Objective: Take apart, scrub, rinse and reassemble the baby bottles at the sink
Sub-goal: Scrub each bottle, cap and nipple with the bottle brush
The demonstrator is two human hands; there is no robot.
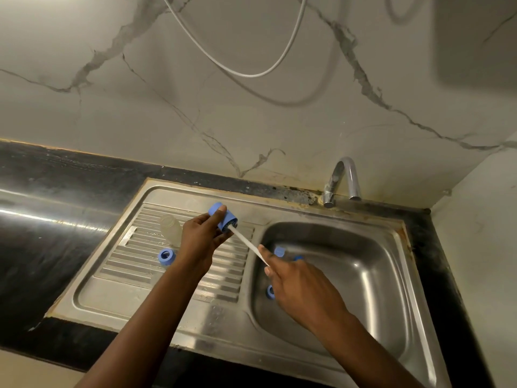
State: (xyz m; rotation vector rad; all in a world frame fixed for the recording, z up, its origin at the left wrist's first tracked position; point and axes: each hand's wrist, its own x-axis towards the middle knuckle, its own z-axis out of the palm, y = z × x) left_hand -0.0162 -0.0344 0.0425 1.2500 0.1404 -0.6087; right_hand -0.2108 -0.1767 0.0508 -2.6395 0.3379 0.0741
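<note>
My left hand (202,238) grips a blue bottle cap (222,217) above the steel drainboard (117,287), its open side turned toward the basin. My right hand (302,289) holds the white handle of a brush (247,243), whose head sits inside the cap. A clear bottle body (171,229) lies on the drainboard behind my left hand. A blue ring (166,256) rests on the drainboard to the left of my wrist. More blue parts (279,252) lie in the sink basin (363,275), partly hidden by my right hand.
A chrome tap (342,180) stands at the back right of the sink, no water visible. Black countertop (42,219) extends to the left. A marble-patterned wall (251,121) rises behind, with a white cable (246,71) hanging across it.
</note>
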